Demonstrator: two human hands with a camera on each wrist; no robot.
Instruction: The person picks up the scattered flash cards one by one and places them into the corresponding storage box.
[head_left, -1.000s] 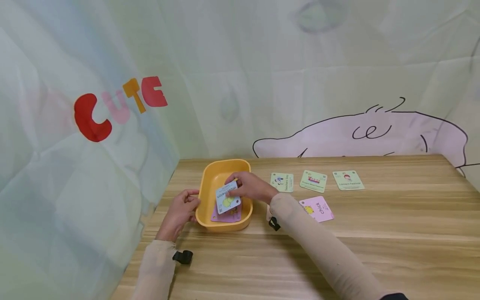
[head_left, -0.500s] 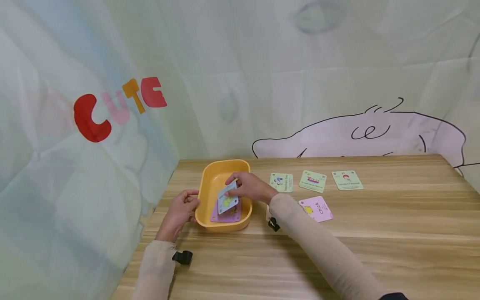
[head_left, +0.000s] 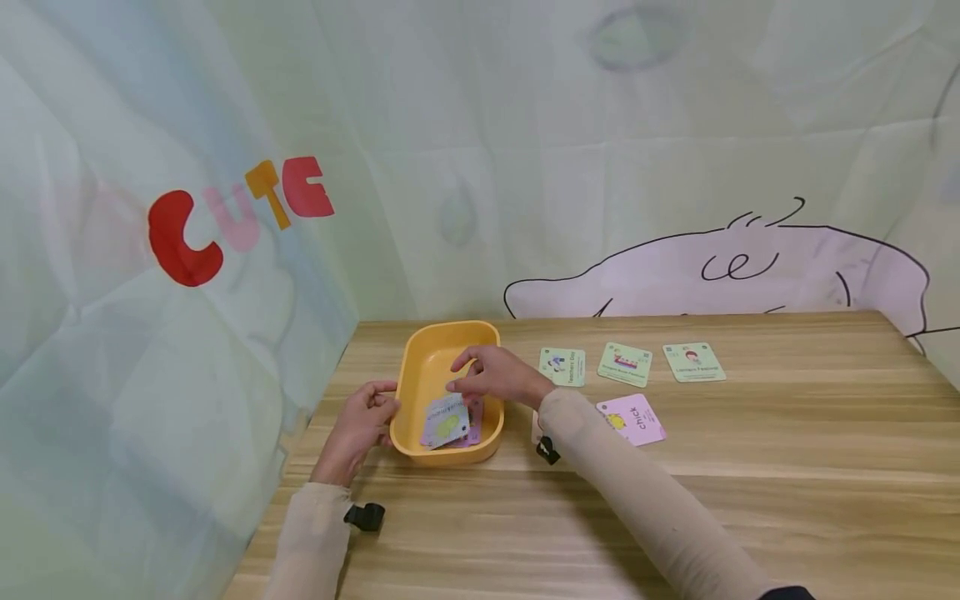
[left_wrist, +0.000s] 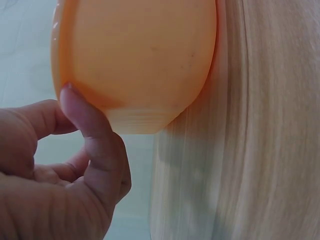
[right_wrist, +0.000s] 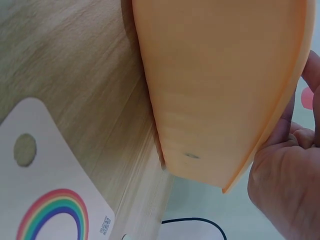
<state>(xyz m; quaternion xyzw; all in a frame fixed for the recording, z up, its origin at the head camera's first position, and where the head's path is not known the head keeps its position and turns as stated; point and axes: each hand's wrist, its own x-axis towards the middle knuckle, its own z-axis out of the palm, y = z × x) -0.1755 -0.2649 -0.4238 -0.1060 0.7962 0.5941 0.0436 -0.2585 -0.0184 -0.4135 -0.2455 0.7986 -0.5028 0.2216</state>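
Observation:
An orange-yellow bin (head_left: 435,457) stands at the left of the table. Its left rim is pinched by the left hand (head_left: 358,429), whose thumb and finger also show at the bin wall (left_wrist: 135,55) in the left wrist view. Inside, a pale blue card (head_left: 447,423) with a yellow-green fruit picture lies over pink-purple cards (head_left: 475,427). The right hand (head_left: 501,373) hangs over the right side of the bin just above the blue card, thumb and forefinger apart, holding nothing. In the right wrist view, that hand (right_wrist: 290,165) reaches past the rim; its fingertips are mostly hidden.
Right of the bin lie three green cards (head_left: 562,367), (head_left: 625,364), (head_left: 693,362) in a row, and a pink chick card (head_left: 633,418) in front of them. A rainbow card (right_wrist: 50,180), mostly behind the right wrist in the head view, lies beside the bin. Curtains border the table (head_left: 810,500).
The right hand has let go of the blue card, which has dropped lower and to the left onto the pink-purple cards. The left hand keeps its place at the rim.

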